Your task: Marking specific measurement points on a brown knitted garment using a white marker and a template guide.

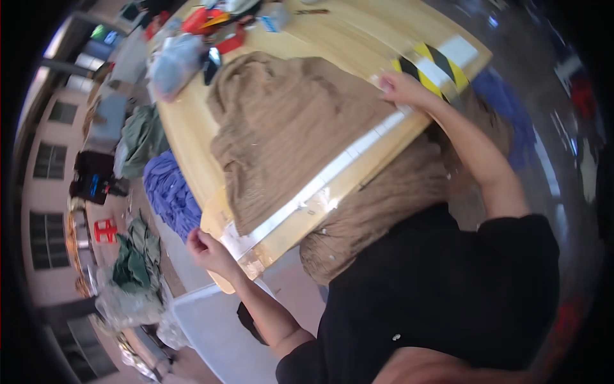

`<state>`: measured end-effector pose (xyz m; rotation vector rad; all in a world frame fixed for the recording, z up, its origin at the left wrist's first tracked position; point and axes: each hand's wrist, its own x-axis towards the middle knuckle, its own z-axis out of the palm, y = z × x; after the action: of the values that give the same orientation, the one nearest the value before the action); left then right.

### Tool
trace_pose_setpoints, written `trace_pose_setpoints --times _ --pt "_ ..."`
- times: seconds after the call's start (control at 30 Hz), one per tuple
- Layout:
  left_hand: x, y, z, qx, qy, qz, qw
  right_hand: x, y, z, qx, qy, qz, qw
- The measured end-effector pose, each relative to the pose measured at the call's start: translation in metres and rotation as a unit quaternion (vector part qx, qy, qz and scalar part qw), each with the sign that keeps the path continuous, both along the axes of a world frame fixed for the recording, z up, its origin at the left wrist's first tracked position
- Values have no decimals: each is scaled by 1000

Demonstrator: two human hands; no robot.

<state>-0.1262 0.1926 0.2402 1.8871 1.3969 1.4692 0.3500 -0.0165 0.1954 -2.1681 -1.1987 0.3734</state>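
A brown knit cloth (300, 121), perhaps a garment, lies spread and wrinkled on the light wooden table (345, 35). Its straight lower edge runs along a white marked measuring strip (332, 169) fixed near the table's front edge. My right hand (406, 89) is closed at the cloth's right corner and seems to pinch it. Beyond the cloth's left corner, over the table's left end, my left hand (211, 253) has its fingers curled together. Whether anything small is between them is hidden. More brown cloth (390, 185) hangs between the table and my body.
Yellow-and-black striped tape (441, 67) marks the table's right end. A filled plastic bag (174, 64) and red items (198, 20) sit at the far left. Purple cloth (169, 192) is heaped beside the table; a pale bin (224, 326) stands below my left forearm. A red stool (105, 230) is farther left.
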Motion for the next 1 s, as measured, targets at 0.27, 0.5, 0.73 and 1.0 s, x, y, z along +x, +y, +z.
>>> trace_pose_setpoints --times 0.27,0.5,0.73,1.0 --pt "269 -140 -24 101 150 -517 837 10 -4 -5 -10 72 30 997" --pt "316 -179 -69 185 276 -497 801 10 -13 -7 -45 160 34 986" --pt "333 -173 -71 202 303 -501 785 30 -10 -5 -28 138 53 989" --pt "333 -156 -55 177 325 -495 786 33 9 -2 12 73 70 995"
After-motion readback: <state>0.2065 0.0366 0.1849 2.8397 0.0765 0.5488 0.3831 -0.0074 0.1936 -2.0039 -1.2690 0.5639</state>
